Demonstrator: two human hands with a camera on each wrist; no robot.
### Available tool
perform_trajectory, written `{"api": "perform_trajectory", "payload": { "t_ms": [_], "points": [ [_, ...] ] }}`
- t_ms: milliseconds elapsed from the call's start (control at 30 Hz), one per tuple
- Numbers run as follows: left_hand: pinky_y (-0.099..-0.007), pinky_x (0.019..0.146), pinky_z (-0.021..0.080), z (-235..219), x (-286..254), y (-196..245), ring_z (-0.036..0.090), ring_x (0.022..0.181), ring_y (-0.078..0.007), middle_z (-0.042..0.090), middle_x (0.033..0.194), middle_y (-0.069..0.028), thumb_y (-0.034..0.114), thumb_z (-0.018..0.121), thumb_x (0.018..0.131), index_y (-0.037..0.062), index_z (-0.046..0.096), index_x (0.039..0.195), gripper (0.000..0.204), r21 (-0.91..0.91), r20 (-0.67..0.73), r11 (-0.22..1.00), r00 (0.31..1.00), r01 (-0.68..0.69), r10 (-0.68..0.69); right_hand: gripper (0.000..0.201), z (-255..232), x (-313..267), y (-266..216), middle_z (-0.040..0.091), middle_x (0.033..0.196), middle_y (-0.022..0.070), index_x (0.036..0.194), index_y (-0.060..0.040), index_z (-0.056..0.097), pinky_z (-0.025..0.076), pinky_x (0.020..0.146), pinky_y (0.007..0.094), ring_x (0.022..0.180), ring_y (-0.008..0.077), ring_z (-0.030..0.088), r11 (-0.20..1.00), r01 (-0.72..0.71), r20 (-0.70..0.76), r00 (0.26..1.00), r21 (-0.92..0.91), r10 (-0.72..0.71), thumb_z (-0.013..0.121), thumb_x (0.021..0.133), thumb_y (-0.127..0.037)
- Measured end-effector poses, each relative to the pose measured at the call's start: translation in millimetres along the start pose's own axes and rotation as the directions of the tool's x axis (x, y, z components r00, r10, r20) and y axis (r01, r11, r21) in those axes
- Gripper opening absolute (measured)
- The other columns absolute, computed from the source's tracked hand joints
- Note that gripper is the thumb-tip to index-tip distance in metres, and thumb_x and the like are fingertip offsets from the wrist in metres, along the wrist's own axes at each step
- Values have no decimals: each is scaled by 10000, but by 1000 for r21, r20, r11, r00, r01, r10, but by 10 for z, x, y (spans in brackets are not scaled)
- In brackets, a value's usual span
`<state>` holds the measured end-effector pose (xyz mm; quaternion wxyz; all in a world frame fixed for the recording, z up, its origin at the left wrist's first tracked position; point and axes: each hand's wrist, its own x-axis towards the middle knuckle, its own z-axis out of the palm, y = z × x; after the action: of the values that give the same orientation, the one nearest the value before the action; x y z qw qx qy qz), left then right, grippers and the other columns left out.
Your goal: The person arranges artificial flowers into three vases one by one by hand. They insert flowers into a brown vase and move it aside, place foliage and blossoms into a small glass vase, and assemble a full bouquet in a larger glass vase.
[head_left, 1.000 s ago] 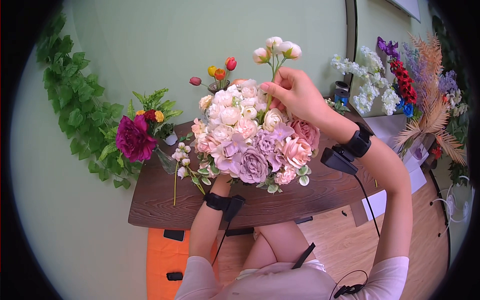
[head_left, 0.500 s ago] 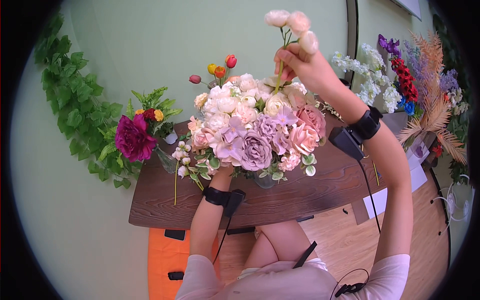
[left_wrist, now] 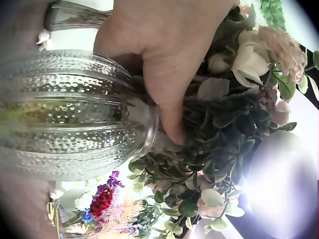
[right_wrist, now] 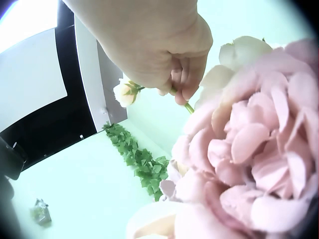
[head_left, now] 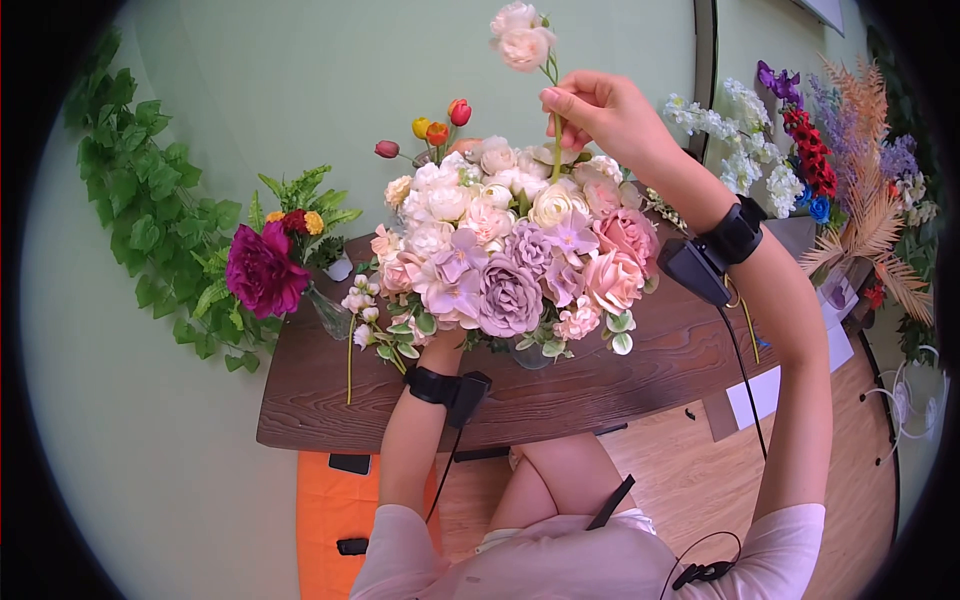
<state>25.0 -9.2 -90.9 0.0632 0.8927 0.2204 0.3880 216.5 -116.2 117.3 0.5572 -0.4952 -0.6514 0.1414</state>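
Observation:
My right hand [head_left: 610, 112] pinches the green stem of a pale pink flower spray [head_left: 522, 48] above a large bouquet [head_left: 510, 285] of white, pink and lilac blooms. The lower end of that stem runs in among the white flowers. In the right wrist view, one pale bloom [right_wrist: 126, 93] shows beyond the pinching fingers. The bouquet stands in a ribbed, dotted glass vase [left_wrist: 75, 119]. At the vase's neck my left hand [left_wrist: 159, 50] grips, its thumb lying over the rim against the leaves. From the head view, blooms and leaves hide most of that hand.
A magenta flower arrangement [head_left: 265, 272] in glass and a loose white-budded spray [head_left: 362, 310] lie left on the dark wooden table [head_left: 330, 415]. Tulips [head_left: 437, 131] stand behind the bouquet. Another cut stem [head_left: 748, 325] is at right, with tall dried and coloured flowers [head_left: 855, 190] beyond.
My right hand rose and drew the flower spray up from the bouquet, then came slightly lower. The spray's blooms have swung left. My left hand stays at the vase, the bouquet slightly shifted.

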Motion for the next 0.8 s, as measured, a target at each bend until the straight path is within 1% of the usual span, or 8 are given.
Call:
{"api": "perform_trajectory", "payload": {
  "t_ms": [167,233,400,500,533,567,700,800],
  "points": [
    [-366,704,470,9,-58,2,597,838,-277,609,898,-106,144,632,711,41,592,947,261,-19,-3,1000,1000,2,-2,272,164,-132,12,579,619,39,724,-14,503,470,479,205,540,74,564,998,-7,-52,999,60,10,583,870,-230],
    [-367,704,470,22,-13,4,596,839,-277,609,899,-106,143,632,711,41,592,949,262,-25,-5,1000,1000,2,-2,298,253,-202,-8,566,595,41,684,-35,456,456,438,208,514,80,567,996,-66,-31,997,63,68,598,859,-230],
    [-367,706,470,38,95,3,596,841,-278,608,902,-106,143,632,711,41,591,951,264,-37,-11,999,1000,4,-5,304,182,-170,-58,560,583,40,692,-42,450,438,415,209,511,85,571,999,-39,-13,999,29,39,610,848,-248],
    [-368,707,470,66,65,23,595,842,-278,608,903,-107,143,632,711,41,590,953,265,-52,-14,999,1000,4,-5,310,71,-93,-62,566,596,43,692,-55,455,437,426,211,512,89,575,999,-52,-113,992,14,54,610,847,-275],
    [-368,707,469,-18,-224,-9,595,843,-278,608,904,-107,143,631,712,41,590,954,266,-57,-14,998,1000,4,-5,313,42,-63,-51,570,604,43,689,-60,458,435,430,212,512,90,576,993,-117,-155,980,34,121,609,847,-284],
    [-368,708,469,-3,-124,-21,595,843,-278,608,904,-107,143,631,712,41,590,954,266,-61,-13,998,1000,5,-6,315,14,-35,-37,573,613,44,687,-66,460,433,434,214,511,91,577,982,-180,-196,962,58,188,608,847,-293],
    [-368,709,469,-83,-331,-62,595,845,-278,607,906,-107,143,631,712,42,590,956,268,-77,-13,997,1000,3,-4,321,9,-6,27,576,622,39,680,-67,456,436,432,217,511,97,581,952,-307,-165,938,20,306,616,842,-294],
    [-369,710,469,-68,-248,-81,594,846,-278,607,908,-107,143,631,712,42,589,958,269,-85,-14,996,1000,3,-4,316,72,-54,21,575,617,40,685,-59,460,437,426,222,513,97,582,962,-273,-58,960,15,273,619,840,-285]
  ]
}}
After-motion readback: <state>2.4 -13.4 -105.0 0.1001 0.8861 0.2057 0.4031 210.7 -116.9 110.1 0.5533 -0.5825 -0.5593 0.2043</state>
